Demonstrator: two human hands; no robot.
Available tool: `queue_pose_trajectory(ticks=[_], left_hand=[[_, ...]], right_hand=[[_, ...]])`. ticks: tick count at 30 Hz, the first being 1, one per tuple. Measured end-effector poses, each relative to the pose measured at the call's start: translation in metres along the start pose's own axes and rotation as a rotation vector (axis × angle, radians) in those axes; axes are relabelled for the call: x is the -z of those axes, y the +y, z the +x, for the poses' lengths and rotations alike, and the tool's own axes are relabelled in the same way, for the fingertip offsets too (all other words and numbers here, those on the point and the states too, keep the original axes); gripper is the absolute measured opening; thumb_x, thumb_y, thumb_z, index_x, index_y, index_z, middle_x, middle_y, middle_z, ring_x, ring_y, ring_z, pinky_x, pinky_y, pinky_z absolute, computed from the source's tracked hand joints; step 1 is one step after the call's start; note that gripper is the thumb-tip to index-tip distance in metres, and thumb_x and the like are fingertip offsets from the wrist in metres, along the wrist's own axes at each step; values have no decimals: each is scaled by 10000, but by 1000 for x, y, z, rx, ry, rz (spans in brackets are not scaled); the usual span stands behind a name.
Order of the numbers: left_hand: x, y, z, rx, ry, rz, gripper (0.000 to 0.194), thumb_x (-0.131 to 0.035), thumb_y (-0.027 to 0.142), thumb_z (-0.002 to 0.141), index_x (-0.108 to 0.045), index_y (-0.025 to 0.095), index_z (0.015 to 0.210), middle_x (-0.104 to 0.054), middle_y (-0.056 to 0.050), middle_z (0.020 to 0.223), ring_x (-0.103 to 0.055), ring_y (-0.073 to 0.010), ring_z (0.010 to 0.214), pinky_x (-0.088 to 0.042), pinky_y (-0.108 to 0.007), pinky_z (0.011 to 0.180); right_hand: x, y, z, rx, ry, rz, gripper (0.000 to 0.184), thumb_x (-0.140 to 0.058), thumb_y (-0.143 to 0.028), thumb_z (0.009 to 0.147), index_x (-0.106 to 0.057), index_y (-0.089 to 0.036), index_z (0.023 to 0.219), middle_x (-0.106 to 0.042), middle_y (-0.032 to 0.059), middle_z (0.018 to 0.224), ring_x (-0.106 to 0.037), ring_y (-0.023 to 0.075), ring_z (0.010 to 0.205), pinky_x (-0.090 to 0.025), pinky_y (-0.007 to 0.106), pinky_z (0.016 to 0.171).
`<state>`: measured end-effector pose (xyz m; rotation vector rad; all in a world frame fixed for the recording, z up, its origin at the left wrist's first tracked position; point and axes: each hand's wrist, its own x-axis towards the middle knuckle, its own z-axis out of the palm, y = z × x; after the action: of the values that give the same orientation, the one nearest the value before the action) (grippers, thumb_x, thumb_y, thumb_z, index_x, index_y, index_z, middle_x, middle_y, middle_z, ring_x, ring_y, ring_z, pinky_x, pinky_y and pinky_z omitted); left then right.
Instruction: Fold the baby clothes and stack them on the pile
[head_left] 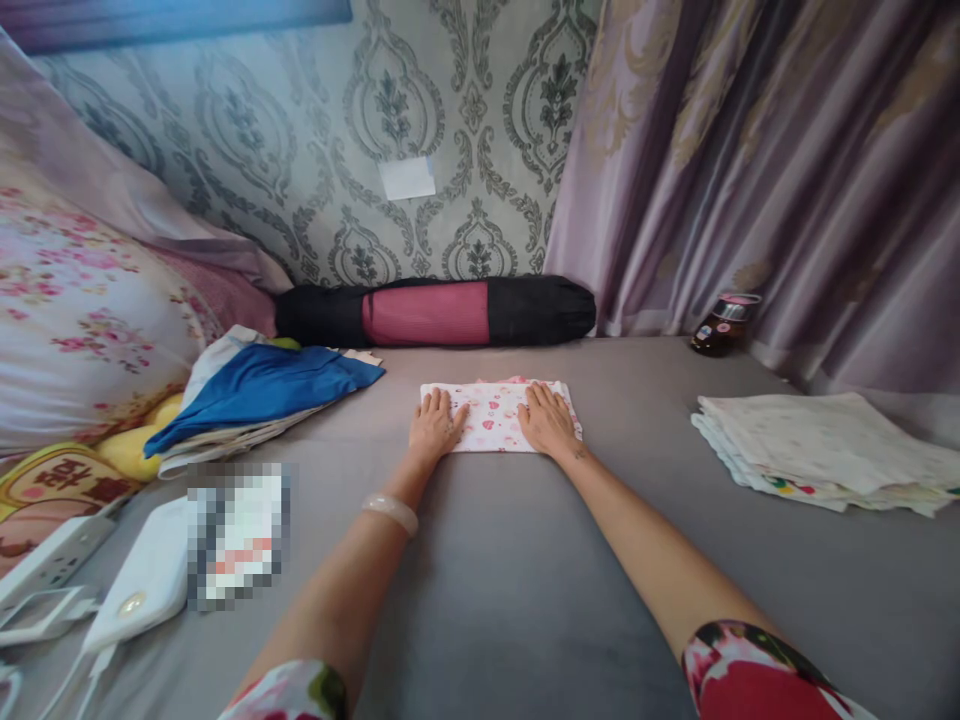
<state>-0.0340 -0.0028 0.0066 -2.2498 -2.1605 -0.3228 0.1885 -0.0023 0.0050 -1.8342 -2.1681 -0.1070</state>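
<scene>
A folded white cloth with a pink and red print (pixel 491 420) lies flat on the grey sheet in front of me. On its left end rests my left hand (pixel 436 425), palm down, fingers stretched out. My right hand (pixel 549 420) lies flat on the right end with its fingers spread. Both hands press on the cloth from above, and neither grips it. A little pink fabric shows along the cloth's far edge.
A pile of light cloths (pixel 825 445) lies at the right, near a dark jar (pixel 724 325). Blue fabric (pixel 277 385) tops another pile at the left. A black and pink rolled bag (pixel 427 312) lies along the wall. A power bank (pixel 146 570) and power strip (pixel 56 560) sit front left.
</scene>
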Motion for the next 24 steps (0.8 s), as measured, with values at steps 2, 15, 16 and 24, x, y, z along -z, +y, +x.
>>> queue_pose_trajectory(ticks=[2, 15, 16, 24], left_hand=[[1, -5, 0, -21, -23, -12, 670, -209, 565, 949, -349, 125, 1434, -301, -150, 1541, -283, -290, 1411, -259, -438, 1123], [3, -40, -5, -60, -132, -108, 652, -208, 540, 954, -294, 162, 1479, -266, -110, 1561, -212, -271, 1445, -175, -445, 1164], [3, -40, -6, -61, -132, -115, 655, -212, 538, 954, -293, 158, 1480, -265, -113, 1561, -214, -271, 1444, -173, -443, 1165], [6, -38, -9, -53, -139, -115, 641, -223, 521, 955, -297, 147, 1470, -268, -124, 1559, -208, -266, 1446, -161, -445, 1165]], right_hand=[[1, 6, -1, -6, 9, -11, 543, -302, -326, 961, -418, -48, 1413, -390, 136, 1494, -295, 244, 1394, -181, 389, 1146], [7, 37, -6, -57, -43, -25, 578, -260, -355, 972, -385, -12, 1420, -351, 177, 1507, -287, 257, 1400, -246, 360, 1127], [7, 39, -7, -71, -53, -25, 586, -255, -366, 974, -374, -11, 1425, -345, 184, 1508, -297, 257, 1396, -250, 357, 1124], [17, 40, -9, -127, -126, -55, 583, -230, -390, 987, -354, -51, 1445, -337, 173, 1513, -314, 267, 1381, -241, 437, 1116]])
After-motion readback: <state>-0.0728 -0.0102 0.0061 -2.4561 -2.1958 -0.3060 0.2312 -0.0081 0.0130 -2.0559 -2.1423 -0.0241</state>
